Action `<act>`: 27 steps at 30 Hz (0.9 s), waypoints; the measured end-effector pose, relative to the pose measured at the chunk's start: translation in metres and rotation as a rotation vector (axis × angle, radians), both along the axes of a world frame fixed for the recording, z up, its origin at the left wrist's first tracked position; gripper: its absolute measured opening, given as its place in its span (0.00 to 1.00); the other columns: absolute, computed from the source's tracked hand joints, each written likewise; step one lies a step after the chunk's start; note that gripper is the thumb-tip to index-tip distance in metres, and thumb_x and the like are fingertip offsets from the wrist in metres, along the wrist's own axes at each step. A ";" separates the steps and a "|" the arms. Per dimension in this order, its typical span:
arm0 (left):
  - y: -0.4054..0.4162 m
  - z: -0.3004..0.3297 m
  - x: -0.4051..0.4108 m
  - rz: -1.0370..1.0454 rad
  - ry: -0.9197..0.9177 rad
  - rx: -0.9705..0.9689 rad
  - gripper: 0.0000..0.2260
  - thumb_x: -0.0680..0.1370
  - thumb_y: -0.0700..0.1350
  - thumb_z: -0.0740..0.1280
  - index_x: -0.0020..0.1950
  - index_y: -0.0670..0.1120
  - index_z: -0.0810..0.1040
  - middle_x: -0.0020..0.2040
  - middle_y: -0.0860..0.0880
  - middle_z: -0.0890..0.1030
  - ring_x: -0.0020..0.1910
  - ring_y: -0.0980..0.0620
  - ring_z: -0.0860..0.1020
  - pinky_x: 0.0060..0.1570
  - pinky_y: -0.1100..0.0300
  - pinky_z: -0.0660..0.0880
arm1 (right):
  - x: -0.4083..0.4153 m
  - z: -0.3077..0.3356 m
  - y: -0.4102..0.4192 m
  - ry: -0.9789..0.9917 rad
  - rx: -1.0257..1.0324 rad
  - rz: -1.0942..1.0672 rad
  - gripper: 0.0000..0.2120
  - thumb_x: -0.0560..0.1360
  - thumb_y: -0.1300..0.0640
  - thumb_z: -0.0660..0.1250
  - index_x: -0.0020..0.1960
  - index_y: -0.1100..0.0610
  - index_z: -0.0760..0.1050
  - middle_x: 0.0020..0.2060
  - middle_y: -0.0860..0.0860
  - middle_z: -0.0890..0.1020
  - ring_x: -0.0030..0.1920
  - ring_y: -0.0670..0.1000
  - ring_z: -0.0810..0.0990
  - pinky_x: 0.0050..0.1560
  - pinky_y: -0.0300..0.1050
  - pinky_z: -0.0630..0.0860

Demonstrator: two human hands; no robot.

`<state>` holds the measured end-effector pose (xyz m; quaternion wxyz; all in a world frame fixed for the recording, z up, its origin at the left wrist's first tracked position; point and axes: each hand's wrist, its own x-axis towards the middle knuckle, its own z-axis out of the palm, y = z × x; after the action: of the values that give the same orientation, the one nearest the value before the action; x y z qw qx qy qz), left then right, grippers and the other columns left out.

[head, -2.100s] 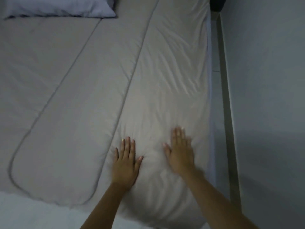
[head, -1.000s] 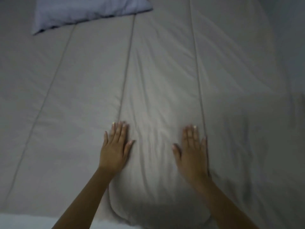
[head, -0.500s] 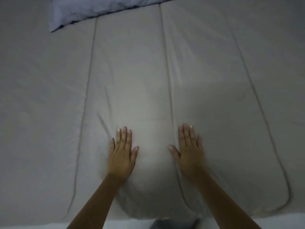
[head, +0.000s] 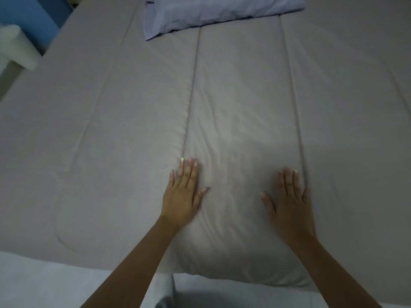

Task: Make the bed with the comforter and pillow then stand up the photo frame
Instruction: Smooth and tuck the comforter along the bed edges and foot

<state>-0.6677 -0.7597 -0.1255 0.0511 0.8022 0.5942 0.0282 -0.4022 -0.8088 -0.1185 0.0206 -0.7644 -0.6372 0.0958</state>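
two hands lie flat on the comforter (head: 240, 90), palms down, fingers straight & close together, holding nothing. left hand (head: 183, 193) sits at the near end of a stitched seam, fingertips right on the seam line, thumb sticking out to the right. right hand (head: 289, 203) lies w/ its outer edge along the next seam over, thumb out to the left. hands are apart, w/ one puffy quilted panel between them; fabric there shows soft wrinkles. both forearms are bare and come in from the bottom edge of the view.

comforter is grey-beige, spread over nearly the whole bed, w/ long seams running from near edge to far end. its near edge bulges just in front of the wrists. a curved seam rounds the near left corner. a strip of white sheet (head: 44, 283) shows below the comforter edge, bottom left.

pillow (head: 218, 12) in a lilac-blue case lies at the far end on top of the comforter, slightly askew, top cut off by the frame.

top left, beside the bed: a blue surface (head: 33, 16) & a white object (head: 17, 45), too unclear to id. photo frame can't be made out anywhere in view. a dark grey shape (head: 169, 303) sits at bottom centre, unclear.
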 end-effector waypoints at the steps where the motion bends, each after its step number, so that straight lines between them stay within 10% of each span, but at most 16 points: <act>1: 0.011 0.001 -0.017 0.018 0.009 0.000 0.31 0.81 0.60 0.47 0.78 0.42 0.54 0.78 0.45 0.56 0.77 0.46 0.51 0.74 0.47 0.51 | -0.016 0.001 0.005 0.013 0.011 -0.003 0.41 0.78 0.36 0.36 0.74 0.66 0.61 0.73 0.61 0.65 0.73 0.63 0.64 0.68 0.62 0.60; 14: 0.012 -0.018 -0.184 -0.155 0.079 -0.153 0.34 0.81 0.62 0.41 0.77 0.41 0.60 0.77 0.44 0.60 0.77 0.44 0.57 0.74 0.49 0.51 | -0.158 -0.006 -0.010 0.024 -0.053 -0.213 0.40 0.74 0.34 0.39 0.78 0.58 0.51 0.78 0.54 0.53 0.78 0.56 0.48 0.74 0.59 0.48; 27: -0.032 0.006 -0.378 -0.104 0.107 -0.052 0.33 0.80 0.62 0.48 0.76 0.41 0.61 0.76 0.43 0.63 0.76 0.44 0.60 0.71 0.45 0.55 | -0.337 0.005 -0.074 0.109 -0.023 -0.178 0.48 0.73 0.29 0.30 0.77 0.62 0.54 0.76 0.59 0.58 0.77 0.60 0.54 0.73 0.63 0.53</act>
<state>-1.0458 -0.7912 -0.1199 0.0417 0.8308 0.5540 -0.0329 -0.7394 -0.8824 -0.1132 0.0548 -0.8118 -0.5636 0.1424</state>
